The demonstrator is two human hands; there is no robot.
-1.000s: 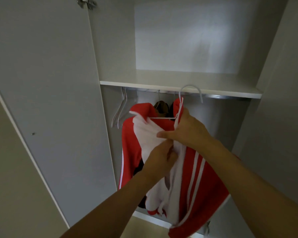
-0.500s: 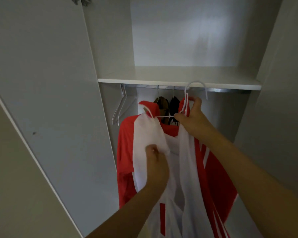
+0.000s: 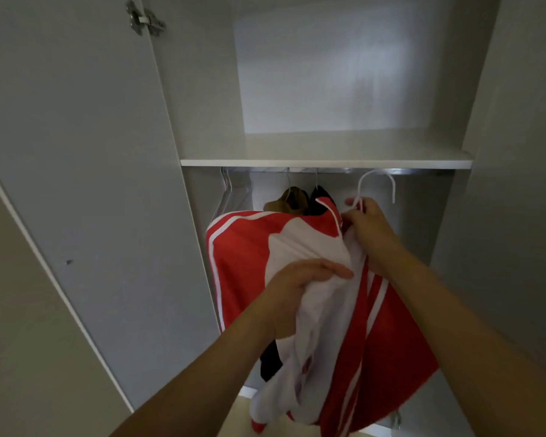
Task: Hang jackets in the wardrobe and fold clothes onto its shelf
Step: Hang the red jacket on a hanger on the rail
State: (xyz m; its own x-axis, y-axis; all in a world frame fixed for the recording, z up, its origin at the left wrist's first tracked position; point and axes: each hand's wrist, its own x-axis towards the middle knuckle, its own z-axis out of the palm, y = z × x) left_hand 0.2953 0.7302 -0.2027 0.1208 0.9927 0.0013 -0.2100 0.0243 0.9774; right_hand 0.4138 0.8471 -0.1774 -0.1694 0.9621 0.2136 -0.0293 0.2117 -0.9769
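A red jacket point(image 3: 243, 247) with white stripes and white lining hangs on a white hanger point(image 3: 377, 184) in front of the open wardrobe. My right hand point(image 3: 364, 222) grips the hanger's neck together with the collar, the hook just below the metal rail point(image 3: 423, 171). My left hand point(image 3: 300, 288) is closed on the white lining at the jacket's front. The hanger's shoulders are hidden inside the jacket.
A white shelf point(image 3: 325, 152) sits above the rail. On the rail hang bare wire hangers point(image 3: 230, 197), a brown garment point(image 3: 292, 200) and a dark garment point(image 3: 320, 198). The open door point(image 3: 76, 184) stands at left; the wardrobe's right side wall point(image 3: 486, 216) is close.
The jacket's left shoulder has spread out wider and the front has been pulled together. My left hand moved up and right on the lining. The hook stays near the rail.
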